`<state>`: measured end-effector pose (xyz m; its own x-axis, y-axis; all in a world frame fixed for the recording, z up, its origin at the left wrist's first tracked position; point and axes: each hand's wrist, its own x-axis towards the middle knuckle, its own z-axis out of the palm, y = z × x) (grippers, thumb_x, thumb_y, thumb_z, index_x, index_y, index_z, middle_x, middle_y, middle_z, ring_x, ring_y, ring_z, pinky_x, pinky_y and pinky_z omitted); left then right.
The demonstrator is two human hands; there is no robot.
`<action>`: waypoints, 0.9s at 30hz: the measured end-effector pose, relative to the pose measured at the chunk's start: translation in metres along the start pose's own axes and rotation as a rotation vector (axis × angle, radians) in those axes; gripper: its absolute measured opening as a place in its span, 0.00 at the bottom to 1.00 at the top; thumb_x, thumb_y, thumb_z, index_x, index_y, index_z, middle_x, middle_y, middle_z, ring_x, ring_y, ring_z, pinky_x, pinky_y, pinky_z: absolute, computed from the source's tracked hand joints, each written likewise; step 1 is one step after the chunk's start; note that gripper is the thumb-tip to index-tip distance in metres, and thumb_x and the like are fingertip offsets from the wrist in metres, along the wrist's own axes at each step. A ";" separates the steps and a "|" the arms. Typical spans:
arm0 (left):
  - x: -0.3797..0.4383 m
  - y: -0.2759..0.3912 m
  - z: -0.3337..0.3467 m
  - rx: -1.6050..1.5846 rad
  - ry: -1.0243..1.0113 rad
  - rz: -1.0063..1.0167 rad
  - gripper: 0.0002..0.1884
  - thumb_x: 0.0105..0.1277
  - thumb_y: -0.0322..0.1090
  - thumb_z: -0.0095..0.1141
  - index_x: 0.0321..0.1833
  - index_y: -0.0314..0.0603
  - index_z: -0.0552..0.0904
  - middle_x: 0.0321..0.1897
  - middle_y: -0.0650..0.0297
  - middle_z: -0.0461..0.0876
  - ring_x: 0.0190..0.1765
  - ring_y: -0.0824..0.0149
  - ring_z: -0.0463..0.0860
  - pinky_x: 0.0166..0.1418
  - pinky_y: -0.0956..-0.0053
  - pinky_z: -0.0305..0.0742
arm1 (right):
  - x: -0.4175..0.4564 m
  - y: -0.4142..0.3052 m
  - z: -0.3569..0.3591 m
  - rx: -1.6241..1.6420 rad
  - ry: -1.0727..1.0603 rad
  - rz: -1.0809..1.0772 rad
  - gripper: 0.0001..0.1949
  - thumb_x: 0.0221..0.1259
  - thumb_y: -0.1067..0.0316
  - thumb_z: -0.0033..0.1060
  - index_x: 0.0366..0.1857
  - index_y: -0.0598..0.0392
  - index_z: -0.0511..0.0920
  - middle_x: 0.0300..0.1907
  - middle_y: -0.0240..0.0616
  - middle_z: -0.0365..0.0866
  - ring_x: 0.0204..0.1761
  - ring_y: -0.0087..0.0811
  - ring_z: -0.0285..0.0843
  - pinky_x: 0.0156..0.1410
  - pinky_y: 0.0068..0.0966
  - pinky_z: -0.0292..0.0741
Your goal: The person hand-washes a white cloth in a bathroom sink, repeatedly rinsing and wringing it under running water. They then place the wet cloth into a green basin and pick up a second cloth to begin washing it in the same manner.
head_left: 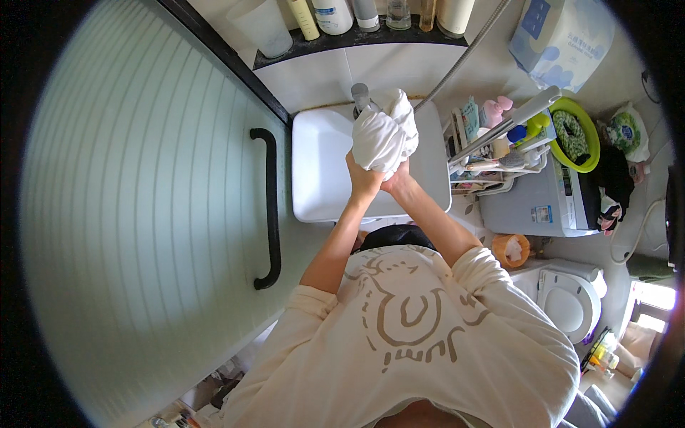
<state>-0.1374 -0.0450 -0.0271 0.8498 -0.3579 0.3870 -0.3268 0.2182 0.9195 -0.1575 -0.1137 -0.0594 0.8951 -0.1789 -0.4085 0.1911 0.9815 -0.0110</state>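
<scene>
Over the white washbasin (321, 160), both my hands hold a bunched white cloth (382, 136) close to the faucet (361, 95). My left hand (366, 179) grips the cloth's lower left side. Against its lower right side is my right hand (397, 176), its fingers partly hidden under the fabric. The two hands meet at the base of the bundle. Folds of the cloth cover part of the faucet, and whether water runs cannot be told.
A black shelf (364, 40) with several bottles spans the wall behind the basin. At left stands a ribbed glass door (160, 187) with a black handle (274, 208). To the right are a crowded rack (497, 171), a washing machine (535, 203), a green basin (591, 139) and a toilet (567, 305).
</scene>
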 end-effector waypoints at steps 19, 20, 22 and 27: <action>0.021 0.007 0.004 -0.141 0.162 -0.135 0.26 0.42 0.25 0.64 0.48 0.33 0.73 0.42 0.59 0.75 0.45 0.67 0.74 0.50 0.74 0.68 | 0.013 -0.014 0.012 -0.134 -0.020 -0.008 0.22 0.62 0.58 0.24 0.54 0.54 0.67 0.53 0.41 0.70 0.55 0.44 0.68 0.60 0.42 0.65; 0.023 0.006 0.002 -0.252 0.192 -0.169 0.26 0.42 0.25 0.64 0.48 0.33 0.73 0.43 0.59 0.75 0.45 0.67 0.74 0.49 0.74 0.68 | 0.010 -0.018 0.014 -0.171 -0.058 0.035 0.21 0.62 0.57 0.28 0.54 0.55 0.67 0.54 0.41 0.70 0.55 0.42 0.68 0.61 0.41 0.64; 0.025 0.006 -0.003 -0.420 0.199 -0.203 0.27 0.43 0.24 0.63 0.51 0.34 0.72 0.44 0.61 0.74 0.47 0.68 0.73 0.49 0.75 0.68 | 0.006 -0.032 0.020 -0.266 0.003 0.103 0.22 0.62 0.54 0.29 0.56 0.53 0.66 0.56 0.40 0.68 0.57 0.41 0.66 0.62 0.42 0.62; 0.024 0.010 -0.007 -0.245 0.102 -0.152 0.27 0.42 0.25 0.63 0.50 0.35 0.73 0.43 0.61 0.74 0.45 0.67 0.73 0.51 0.75 0.66 | -0.002 -0.029 0.036 -0.333 -0.099 0.046 0.23 0.61 0.51 0.32 0.53 0.55 0.68 0.53 0.40 0.71 0.54 0.39 0.70 0.61 0.37 0.65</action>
<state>-0.1176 -0.0453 -0.0092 0.9226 -0.3128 0.2258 -0.0939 0.3856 0.9179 -0.1501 -0.1445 -0.0253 0.9376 -0.1237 -0.3250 0.0226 0.9543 -0.2981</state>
